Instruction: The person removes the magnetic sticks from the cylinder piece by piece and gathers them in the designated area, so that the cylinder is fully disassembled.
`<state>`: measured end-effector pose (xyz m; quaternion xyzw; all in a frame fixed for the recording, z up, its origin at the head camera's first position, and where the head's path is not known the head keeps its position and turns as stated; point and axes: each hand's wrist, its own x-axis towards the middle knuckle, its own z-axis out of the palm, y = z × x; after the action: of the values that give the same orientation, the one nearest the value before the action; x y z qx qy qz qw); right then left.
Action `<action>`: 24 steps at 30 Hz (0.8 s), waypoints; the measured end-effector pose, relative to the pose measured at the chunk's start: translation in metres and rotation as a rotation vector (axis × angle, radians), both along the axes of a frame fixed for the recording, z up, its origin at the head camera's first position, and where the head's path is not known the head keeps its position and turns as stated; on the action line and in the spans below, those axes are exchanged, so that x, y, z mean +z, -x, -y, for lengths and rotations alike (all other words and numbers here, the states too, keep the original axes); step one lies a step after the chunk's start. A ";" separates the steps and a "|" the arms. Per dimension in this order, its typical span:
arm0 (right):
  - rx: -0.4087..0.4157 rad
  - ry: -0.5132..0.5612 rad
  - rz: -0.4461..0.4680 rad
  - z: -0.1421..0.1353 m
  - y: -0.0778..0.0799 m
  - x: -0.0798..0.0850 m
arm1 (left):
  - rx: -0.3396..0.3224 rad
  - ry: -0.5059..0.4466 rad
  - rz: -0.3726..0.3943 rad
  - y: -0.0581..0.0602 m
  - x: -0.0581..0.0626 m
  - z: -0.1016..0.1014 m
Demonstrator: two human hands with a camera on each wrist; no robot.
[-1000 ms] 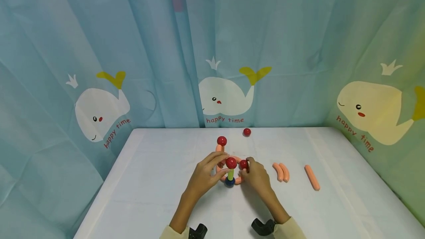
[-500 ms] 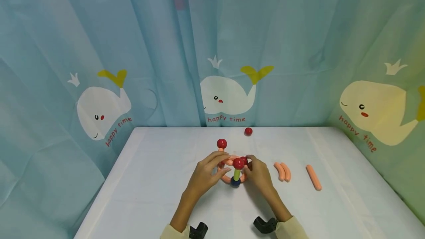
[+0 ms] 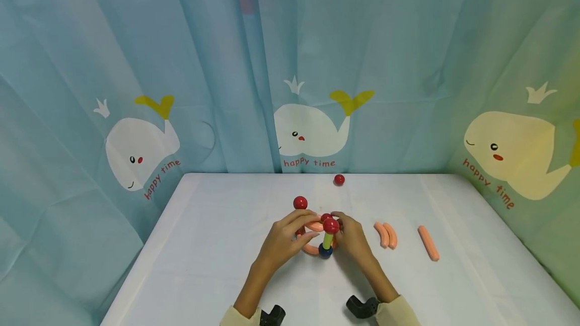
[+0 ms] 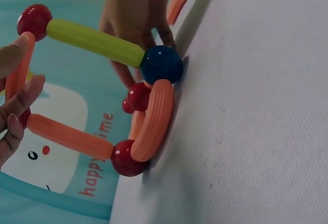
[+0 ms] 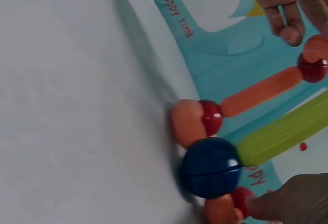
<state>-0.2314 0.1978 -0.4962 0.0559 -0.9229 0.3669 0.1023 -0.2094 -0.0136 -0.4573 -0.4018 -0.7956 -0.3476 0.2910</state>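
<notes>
A frame of magnetic rods and balls stands on the white table. Its base is a ring of curved orange rods (image 4: 156, 124) with red balls and a blue ball (image 4: 161, 65). From the blue ball rises a green rod (image 4: 97, 42) topped by a red ball (image 4: 35, 20); a straight orange rod (image 4: 72, 136) forms another upright. My left hand (image 3: 281, 240) pinches the curved orange rod (image 4: 19, 70) bridging the uprights' tops. At the ring's right side, my right hand (image 3: 354, 239) holds a low red ball (image 5: 241, 202) by thumb and finger, partly hidden.
A loose red ball (image 3: 339, 179) lies near the table's (image 3: 190, 265) far edge. Two curved orange rods (image 3: 386, 235) lie right of my right hand, with a straight orange rod (image 3: 428, 243) farther right. A blue whale-print curtain (image 3: 389, 39) hangs behind the table.
The frame has turned: its green upright and blue ball have shifted right, while the rear top red ball has come nearer. My left hand has moved slightly right. The loose pieces stay put.
</notes>
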 end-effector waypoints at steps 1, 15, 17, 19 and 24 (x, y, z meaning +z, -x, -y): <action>0.003 0.006 -0.013 0.000 -0.001 0.003 | 0.001 0.001 0.002 0.000 0.000 0.000; 0.552 0.259 -0.124 -0.035 -0.015 0.060 | 0.134 0.087 -0.131 -0.003 0.001 -0.007; 0.623 0.272 -0.093 -0.035 -0.016 0.063 | 0.138 0.088 -0.154 -0.003 0.000 -0.008; 0.657 0.285 -0.073 -0.033 -0.016 0.063 | 0.139 0.083 -0.168 -0.002 0.000 -0.008; 0.656 0.314 -0.068 -0.026 -0.016 0.059 | 0.168 0.063 -0.181 -0.002 0.000 -0.008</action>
<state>-0.2159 0.2237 -0.4374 0.3446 -0.7845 0.5152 0.0169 -0.2072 -0.0060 -0.4570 -0.3724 -0.8075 -0.2594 0.3768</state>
